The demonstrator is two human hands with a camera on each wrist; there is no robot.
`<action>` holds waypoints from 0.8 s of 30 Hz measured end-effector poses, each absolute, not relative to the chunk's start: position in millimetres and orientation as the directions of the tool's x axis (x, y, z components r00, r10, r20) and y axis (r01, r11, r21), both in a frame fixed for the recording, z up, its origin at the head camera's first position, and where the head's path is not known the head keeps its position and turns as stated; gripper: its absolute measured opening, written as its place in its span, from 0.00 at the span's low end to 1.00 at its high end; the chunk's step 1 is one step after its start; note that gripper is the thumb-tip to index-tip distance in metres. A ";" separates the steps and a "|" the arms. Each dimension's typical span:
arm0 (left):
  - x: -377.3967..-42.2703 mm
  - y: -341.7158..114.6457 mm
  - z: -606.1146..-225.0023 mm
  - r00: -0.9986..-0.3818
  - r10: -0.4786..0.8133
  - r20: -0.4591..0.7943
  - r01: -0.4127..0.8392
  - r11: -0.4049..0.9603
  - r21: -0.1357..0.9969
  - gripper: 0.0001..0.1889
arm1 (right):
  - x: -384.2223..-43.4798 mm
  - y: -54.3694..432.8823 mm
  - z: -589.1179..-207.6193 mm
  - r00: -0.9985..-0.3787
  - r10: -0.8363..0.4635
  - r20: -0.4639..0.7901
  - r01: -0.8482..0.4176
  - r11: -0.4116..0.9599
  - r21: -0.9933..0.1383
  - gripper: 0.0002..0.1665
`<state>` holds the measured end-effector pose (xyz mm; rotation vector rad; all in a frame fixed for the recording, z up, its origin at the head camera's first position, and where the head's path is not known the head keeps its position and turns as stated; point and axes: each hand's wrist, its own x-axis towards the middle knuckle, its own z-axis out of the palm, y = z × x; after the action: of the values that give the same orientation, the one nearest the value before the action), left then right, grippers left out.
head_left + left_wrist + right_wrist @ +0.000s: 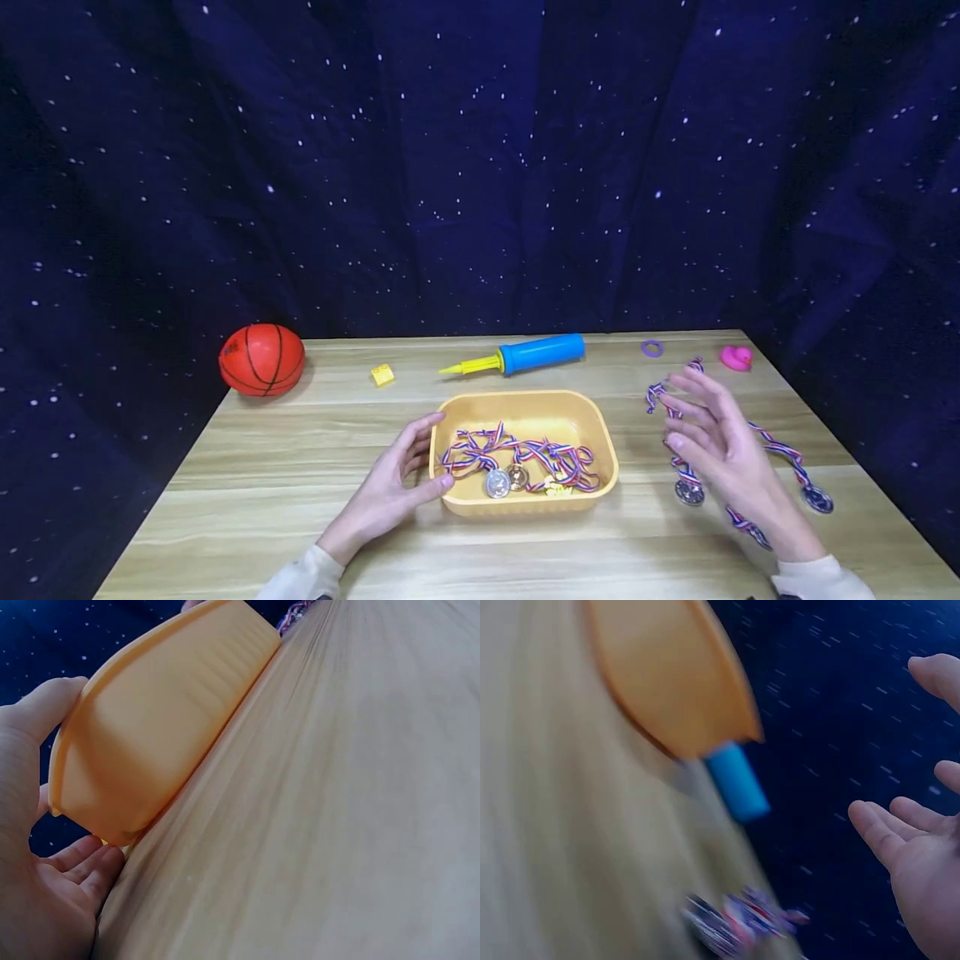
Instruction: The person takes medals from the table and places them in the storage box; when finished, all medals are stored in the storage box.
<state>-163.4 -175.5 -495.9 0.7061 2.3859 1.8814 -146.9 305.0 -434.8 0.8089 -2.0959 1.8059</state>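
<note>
My left hand (397,479) grips the left end of a yellow plastic basin (525,507), thumb at the front rim and fingers along the side wall. In the left wrist view the thumb (56,705) lies at the rim and other fingers touch low on the wall. Inside the basin lie a silver medal (497,483), a bronze-coloured medal (517,477), striped ribbons (555,454) and a small yellow piece (558,485). My right hand (720,446) hovers with spread fingers, holding nothing, over medals with striped ribbons, among them a silver medal (689,492).
Another medal (817,499) lies far right, and one (757,537) is partly hidden by the right wrist. Along the back are a red basketball (262,360), a yellow block (382,375), a blue hand pump (542,354), a purple ring (652,348) and a pink rubber duck (737,358).
</note>
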 end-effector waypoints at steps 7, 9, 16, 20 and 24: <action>-162.8 -176.3 -496.5 -0.896 0.359 0.261 0.335 0.160 0.929 0.46 | -139.7 364.3 -419.3 -0.762 -0.109 0.638 -0.641 -0.015 -0.768 0.51; -163.1 -176.6 -496.6 -0.897 0.358 0.260 0.334 0.161 0.929 0.46 | -134.6 380.3 -420.6 -0.773 -0.072 0.631 -0.632 -0.007 -0.775 0.51; -161.3 -174.4 -495.7 -0.901 0.352 0.253 0.327 0.166 0.930 0.46 | -113.3 421.3 -437.0 -0.795 0.006 0.606 -0.605 0.056 -0.794 0.51; -161.7 -175.1 -496.4 -0.903 0.352 0.247 0.322 0.172 0.931 0.46 | -105.5 437.9 -454.1 -0.816 0.032 0.577 -0.568 0.143 -0.811 0.53; -162.7 -175.7 -496.6 -0.905 0.350 0.243 0.319 0.180 0.931 0.45 | -101.1 454.6 -472.9 -0.842 0.040 0.538 -0.507 0.285 -0.814 0.53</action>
<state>-162.7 -175.7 -496.6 0.6790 2.3929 1.8767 -101.1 454.6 -472.9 0.4179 -2.1001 1.5859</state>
